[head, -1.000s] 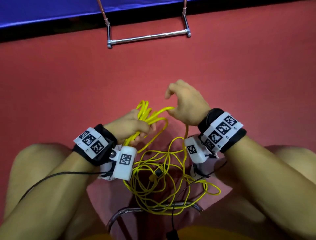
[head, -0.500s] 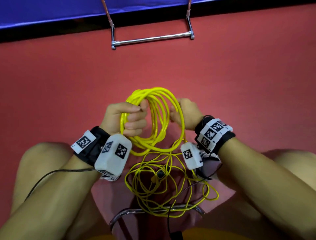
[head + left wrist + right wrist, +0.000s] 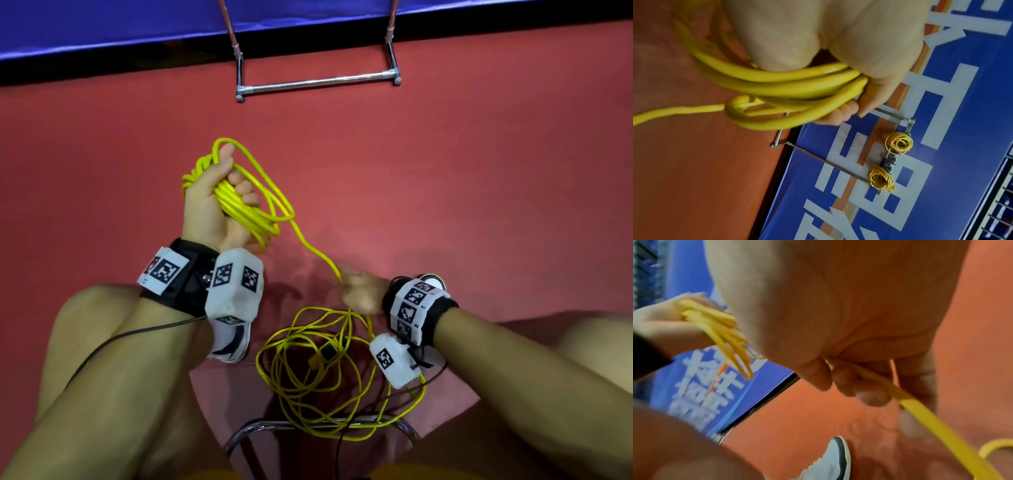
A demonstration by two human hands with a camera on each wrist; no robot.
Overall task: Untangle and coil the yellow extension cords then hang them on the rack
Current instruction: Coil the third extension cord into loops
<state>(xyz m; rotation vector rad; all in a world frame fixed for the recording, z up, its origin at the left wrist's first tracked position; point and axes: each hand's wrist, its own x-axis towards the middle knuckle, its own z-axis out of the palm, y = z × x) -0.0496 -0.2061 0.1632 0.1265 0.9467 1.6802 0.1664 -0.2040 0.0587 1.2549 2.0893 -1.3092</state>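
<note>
Left hand: fingers curled round a bundle of yellow loops, the coil, held up at the left.
Right hand: thumb and fingers pinching a single strand of the cord, lower and to the right.
Strand: runs from coil down to right hand.
Loose cord: tangled pile on the red floor, near, between the knees.
Rack: metal bar, far, against the blue banner.
Hung coils: two yellow ones on the rack, seen from the left wrist.
Shoe: white, under the left wrist.
</note>
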